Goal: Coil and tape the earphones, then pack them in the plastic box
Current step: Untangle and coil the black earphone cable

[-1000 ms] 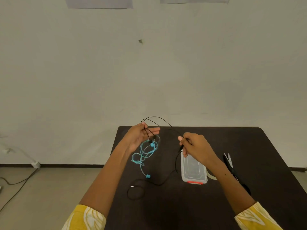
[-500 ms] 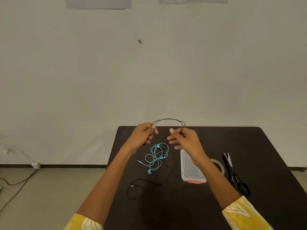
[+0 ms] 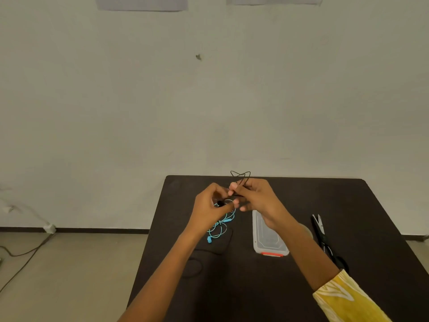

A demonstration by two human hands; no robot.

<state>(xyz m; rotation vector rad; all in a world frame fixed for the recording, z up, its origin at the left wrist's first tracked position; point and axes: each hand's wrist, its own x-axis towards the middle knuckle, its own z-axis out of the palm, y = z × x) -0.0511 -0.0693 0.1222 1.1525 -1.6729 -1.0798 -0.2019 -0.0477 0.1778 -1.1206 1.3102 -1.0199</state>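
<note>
Both hands meet above the dark table [image 3: 348, 205], holding the black earphones [image 3: 241, 176]. My left hand [image 3: 210, 205] pinches a black earbud. My right hand [image 3: 257, 196] grips the cable, and small loops of it stick up above the fingers. The rest of the black cable trails down to the table and ends in a loop near my left forearm. Blue earphones [image 3: 220, 228] lie tangled on the table under my left hand. A clear plastic box [image 3: 267, 240] with a red latch lies beneath my right wrist.
Black scissors [image 3: 325, 242] lie to the right of the box. A tape roll [image 3: 307, 231] is mostly hidden behind my right forearm. A white wall stands behind the table. On the floor at left run cables and a plug.
My hands have come together, from about a hand's width apart to touching. The wide arc of black cable between them has folded into small loops above my right hand.
</note>
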